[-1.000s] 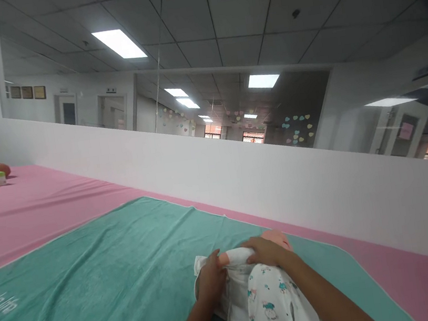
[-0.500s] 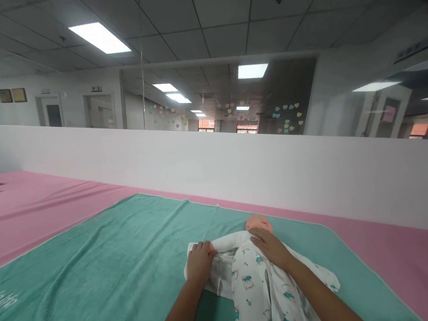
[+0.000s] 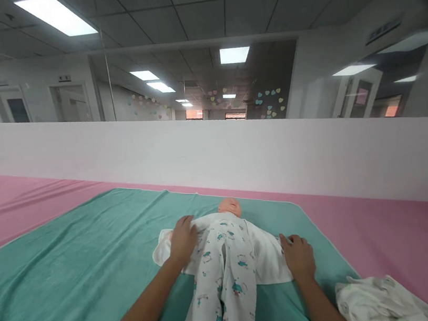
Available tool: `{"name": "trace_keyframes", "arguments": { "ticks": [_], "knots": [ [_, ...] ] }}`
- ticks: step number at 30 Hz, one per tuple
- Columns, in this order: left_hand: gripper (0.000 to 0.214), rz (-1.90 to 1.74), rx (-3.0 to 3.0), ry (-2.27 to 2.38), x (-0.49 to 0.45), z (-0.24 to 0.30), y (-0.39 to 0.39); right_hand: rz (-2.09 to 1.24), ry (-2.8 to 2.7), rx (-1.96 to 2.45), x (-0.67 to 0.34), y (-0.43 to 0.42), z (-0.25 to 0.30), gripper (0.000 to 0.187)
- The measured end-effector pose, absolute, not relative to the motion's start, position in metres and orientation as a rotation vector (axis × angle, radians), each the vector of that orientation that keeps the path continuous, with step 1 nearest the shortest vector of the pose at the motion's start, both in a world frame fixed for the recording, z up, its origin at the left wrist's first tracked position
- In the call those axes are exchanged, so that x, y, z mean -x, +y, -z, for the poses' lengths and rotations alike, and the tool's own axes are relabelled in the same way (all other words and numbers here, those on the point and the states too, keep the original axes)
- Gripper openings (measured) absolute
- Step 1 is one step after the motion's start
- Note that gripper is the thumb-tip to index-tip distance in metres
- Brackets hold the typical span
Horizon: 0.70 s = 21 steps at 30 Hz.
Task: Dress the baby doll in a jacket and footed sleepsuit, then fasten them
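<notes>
A baby doll lies face up on a teal towel, dressed in white patterned trousers over a white garment spread out on both sides. My left hand rests flat on the left part of the garment, by the doll's shoulder, fingers stretched out. My right hand presses on the right edge of the garment, fingers curled down onto the cloth.
The towel lies on a pink sheet over a wide surface. A low white wall with glass above it runs along the far side. A crumpled white cloth lies at the lower right.
The view has dropped and turned right. My right hand has moved from the doll's chest out to the garment's right edge. My left hand has let go of the sleeve and lies flat.
</notes>
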<state>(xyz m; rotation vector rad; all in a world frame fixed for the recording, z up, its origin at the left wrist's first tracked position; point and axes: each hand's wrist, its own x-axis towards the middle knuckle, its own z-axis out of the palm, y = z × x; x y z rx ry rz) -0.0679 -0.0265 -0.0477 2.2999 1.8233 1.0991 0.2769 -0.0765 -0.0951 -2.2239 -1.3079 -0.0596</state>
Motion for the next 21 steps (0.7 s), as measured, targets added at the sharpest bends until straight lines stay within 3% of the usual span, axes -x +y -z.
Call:
{"name": "trace_keyframes", "arguments": {
  "ticks": [5,11,21],
  "knots": [
    [0.027,-0.821,-2.666,1.367,-0.028,0.018,-0.033,-0.136,-1.314,2.272,-0.284,-0.074,0.096,0.051],
    [0.037,0.063,-2.876,1.459,-0.104,0.014,-0.018,-0.145,-1.302,2.185,-0.290,-0.070,0.103,0.040],
    [0.061,0.134,-2.777,1.560,-0.103,0.005,-0.005,-0.072,-1.206,2.123,-0.293,-0.064,0.107,0.040]
  ]
}}
